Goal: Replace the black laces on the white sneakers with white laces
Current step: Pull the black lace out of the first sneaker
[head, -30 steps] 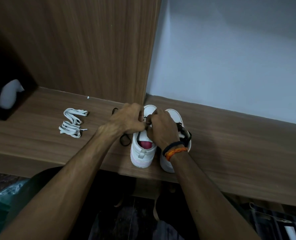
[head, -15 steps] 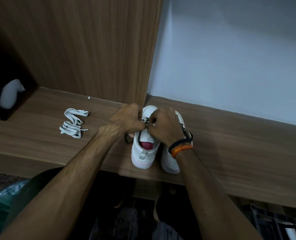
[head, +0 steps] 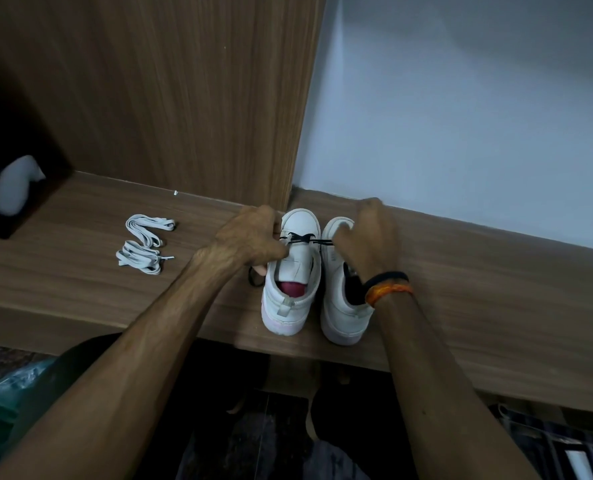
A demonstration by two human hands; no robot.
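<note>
The thin black lace (head: 305, 240) looks soft and limp, so both the left hand (head: 250, 239) and the right hand (head: 369, 237) pinch its ends near the eyelets.

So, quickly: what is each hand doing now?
Left hand: grips the left sneaker at the black lace.
Right hand: pinches that lace, pulling it sideways.
</note>
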